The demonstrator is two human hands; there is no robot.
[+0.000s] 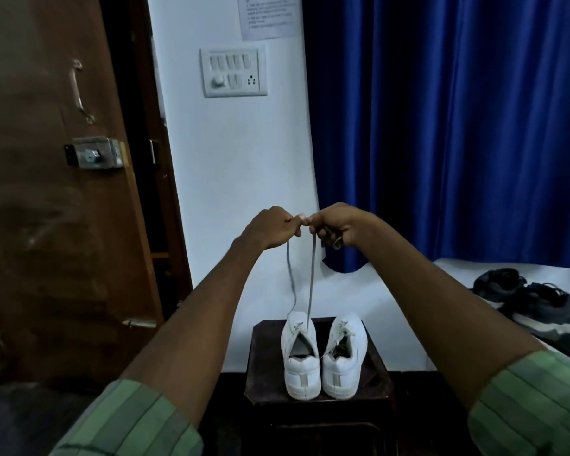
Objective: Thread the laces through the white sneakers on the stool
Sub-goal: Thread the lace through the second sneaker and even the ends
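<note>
Hands (305, 225) pinch both lace (311, 274) ends, raised above left sneaker (300, 353) on stool (380, 376) | step: evening lengths | next: likely cross into next eyelets

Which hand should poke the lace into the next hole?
Probably the right hand. It pinches the lace strand that hangs straight down to the left sneaker. The left hand holds the slacker, curving strand, but either could start.

Open air is seen above the stool (264, 366), crossed only by two lace strands (311, 274) rising from the left sneaker (301, 357). Behind the stool passage is closed by the wall (237, 192); right of it, by the bed (474, 291).
</note>
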